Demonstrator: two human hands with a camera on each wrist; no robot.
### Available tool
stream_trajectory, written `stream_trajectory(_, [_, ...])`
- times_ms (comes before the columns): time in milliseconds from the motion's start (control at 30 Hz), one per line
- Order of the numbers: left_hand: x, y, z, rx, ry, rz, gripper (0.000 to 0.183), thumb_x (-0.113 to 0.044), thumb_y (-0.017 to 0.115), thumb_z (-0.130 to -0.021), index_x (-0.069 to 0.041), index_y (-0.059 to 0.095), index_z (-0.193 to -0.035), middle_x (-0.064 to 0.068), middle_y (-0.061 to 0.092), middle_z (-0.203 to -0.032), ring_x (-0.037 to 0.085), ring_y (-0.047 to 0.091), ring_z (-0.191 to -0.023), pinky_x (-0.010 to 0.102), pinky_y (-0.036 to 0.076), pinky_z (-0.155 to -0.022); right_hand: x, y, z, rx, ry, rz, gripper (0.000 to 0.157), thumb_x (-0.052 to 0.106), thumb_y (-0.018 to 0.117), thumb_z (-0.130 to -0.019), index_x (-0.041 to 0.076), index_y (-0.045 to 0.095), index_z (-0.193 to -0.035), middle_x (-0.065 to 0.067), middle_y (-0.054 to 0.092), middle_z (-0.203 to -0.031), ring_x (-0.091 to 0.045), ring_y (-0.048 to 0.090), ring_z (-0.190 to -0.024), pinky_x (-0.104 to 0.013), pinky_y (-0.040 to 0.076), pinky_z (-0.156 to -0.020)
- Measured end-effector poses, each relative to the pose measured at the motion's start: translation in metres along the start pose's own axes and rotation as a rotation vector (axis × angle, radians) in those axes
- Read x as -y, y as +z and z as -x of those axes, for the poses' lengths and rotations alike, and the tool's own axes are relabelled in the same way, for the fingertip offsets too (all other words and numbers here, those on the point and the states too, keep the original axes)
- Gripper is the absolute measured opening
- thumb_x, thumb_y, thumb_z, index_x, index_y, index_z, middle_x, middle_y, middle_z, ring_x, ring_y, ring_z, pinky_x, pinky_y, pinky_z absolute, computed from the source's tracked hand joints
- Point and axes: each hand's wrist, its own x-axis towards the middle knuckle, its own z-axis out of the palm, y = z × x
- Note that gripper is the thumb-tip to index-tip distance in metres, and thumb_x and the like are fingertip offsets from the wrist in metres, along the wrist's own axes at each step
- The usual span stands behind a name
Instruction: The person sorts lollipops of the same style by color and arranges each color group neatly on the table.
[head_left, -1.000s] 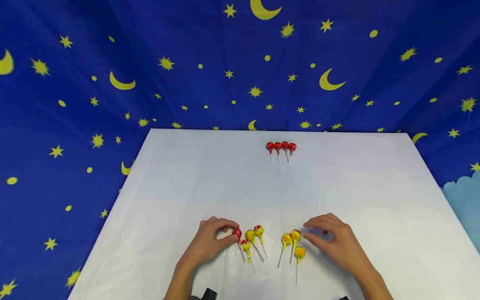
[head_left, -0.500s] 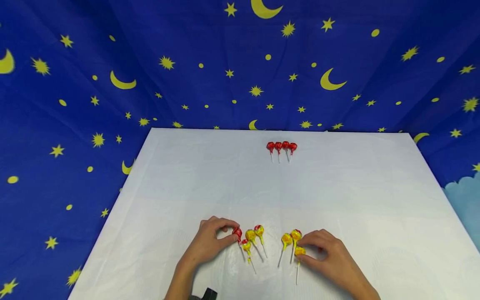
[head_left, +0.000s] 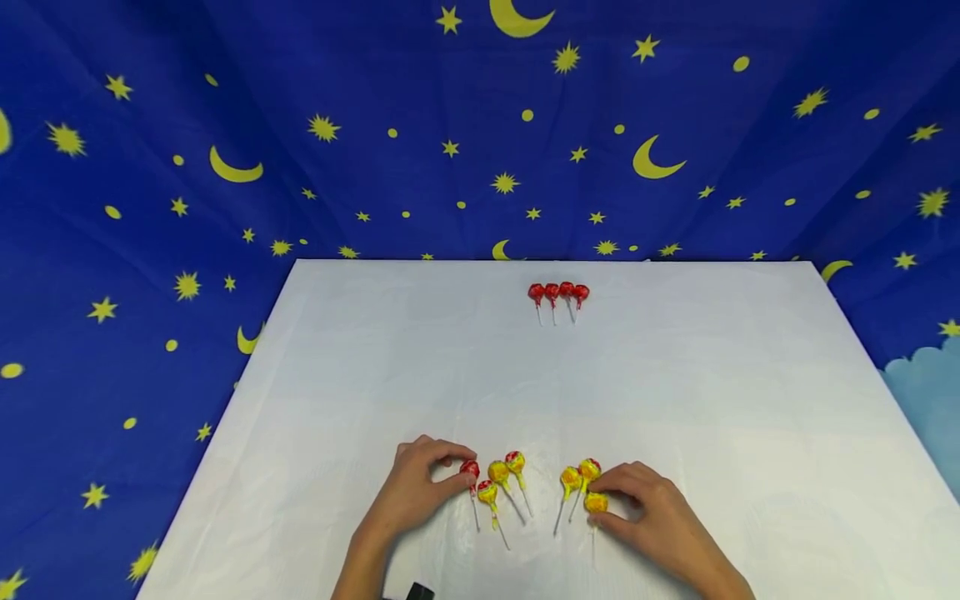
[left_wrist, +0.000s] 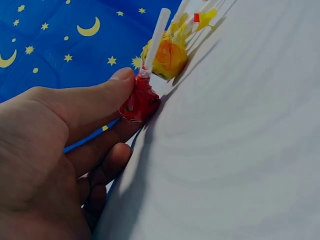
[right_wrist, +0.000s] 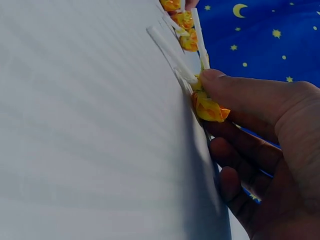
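Observation:
Between thumb and fingertips, my left hand (head_left: pixel 408 492) pinches the head of a red lollipop (left_wrist: pixel 141 102), its white stick directed toward the table's near side. My right hand (head_left: pixel 660 521) holds a yellow lollipop (right_wrist: pixel 210 106) by its head in the same way. Just right of the red lollipop lie three yellow lollipops, the closest being a yellow-and-red one (head_left: pixel 487 492). Two more yellow lollipops (head_left: pixel 570 479) lie beside my right fingertips, heads away from me. In the head view the right fingers partly cover the held yellow lollipop.
Several red lollipops (head_left: pixel 552 292) lie in a row near the far edge of the white table (head_left: pixel 375 358). Behind and to the sides hangs a blue cloth (head_left: pixel 420 100) with yellow moons and stars.
My right hand has come down and left from beside the upper yellow lollipop and now pinches the nearest one. The red lollipop's stick has turned slightly in my left hand.

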Motion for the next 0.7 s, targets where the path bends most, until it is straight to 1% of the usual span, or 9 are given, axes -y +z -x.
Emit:
stream_trajectory(133, [0.002,0.001,0.0,-0.025,-0.006,0.006,0.022,-0.037,0.079,-0.078,-0.031,0.074,-0.099,-0.023,0.06,-0.084,0.006,0.052,-0.081,0.04,0.028,-0.085,-0.001,0.001,0.0,-0.017,-0.012,0.0,0.035,0.028,0.088,-0.068,0.035,0.07,-0.098,0.024,0.062,-0.096,0.0,0.057,-0.089,-0.019,0.043,-0.072])
stream_trajectory(233, [0.003,0.0,0.002,-0.026,-0.045,0.002,0.022,-0.041,0.078,-0.078,-0.035,0.073,-0.099,-0.02,0.057,-0.08,0.007,0.05,-0.078,0.04,0.03,-0.083,0.001,0.003,0.001,-0.025,-0.006,-0.009,0.034,0.029,0.087,-0.069,0.035,0.07,-0.098,0.024,0.062,-0.096,0.0,0.057,-0.089,-0.018,0.043,-0.075])
stream_trajectory(300, [0.003,-0.003,0.005,-0.033,-0.07,0.0,0.023,-0.042,0.078,-0.078,-0.035,0.073,-0.099,-0.017,0.056,-0.077,0.009,0.049,-0.075,0.037,0.033,-0.079,0.002,0.006,0.002,-0.021,-0.01,-0.023,0.032,0.03,0.086,-0.071,0.035,0.07,-0.098,0.024,0.062,-0.096,0.0,0.057,-0.089,-0.017,0.043,-0.075])
stream_trajectory(367, [0.003,-0.005,0.006,-0.045,-0.083,0.013,0.023,-0.04,0.078,-0.078,-0.033,0.074,-0.1,-0.014,0.055,-0.075,0.011,0.048,-0.072,0.033,0.036,-0.074,0.003,0.008,0.001,-0.011,-0.008,-0.028,0.032,0.031,0.085,-0.071,0.035,0.069,-0.099,0.024,0.062,-0.097,0.0,0.057,-0.09,-0.017,0.043,-0.076])
stream_trajectory(433, [0.003,-0.005,0.005,-0.047,-0.073,0.026,0.025,-0.04,0.078,-0.079,-0.03,0.075,-0.101,-0.013,0.055,-0.074,0.011,0.047,-0.07,0.029,0.038,-0.067,0.002,0.009,0.002,-0.011,-0.013,-0.03,0.032,0.03,0.085,-0.071,0.034,0.07,-0.099,0.023,0.062,-0.097,-0.001,0.058,-0.091,-0.016,0.042,-0.076])
stream_trajectory(500, [0.004,-0.003,0.002,-0.049,-0.054,0.035,0.027,-0.04,0.077,-0.08,-0.028,0.075,-0.103,-0.012,0.054,-0.074,0.012,0.047,-0.069,0.027,0.039,-0.062,0.001,0.007,0.001,-0.014,0.008,-0.024,0.034,0.028,0.087,-0.069,0.035,0.07,-0.098,0.024,0.062,-0.097,0.0,0.058,-0.091,-0.015,0.042,-0.076])
stream_trajectory(600, [0.002,-0.003,0.0,-0.051,-0.05,0.03,0.028,-0.041,0.077,-0.08,-0.027,0.074,-0.104,-0.012,0.053,-0.073,0.012,0.047,-0.068,0.027,0.039,-0.061,0.001,0.006,0.001,-0.016,0.023,-0.032,0.035,0.026,0.088,-0.068,0.036,0.07,-0.097,0.024,0.062,-0.097,0.0,0.058,-0.091,-0.016,0.042,-0.074])
stream_trajectory(700, [-0.001,0.001,-0.009,-0.08,-0.041,0.033,0.027,-0.036,0.078,-0.079,-0.027,0.075,-0.103,-0.011,0.053,-0.073,0.012,0.047,-0.067,0.027,0.039,-0.06,-0.001,0.0,-0.001,-0.004,0.019,-0.024,0.032,0.029,0.085,-0.071,0.035,0.07,-0.098,0.023,0.063,-0.098,-0.001,0.058,-0.09,-0.019,0.043,-0.071])
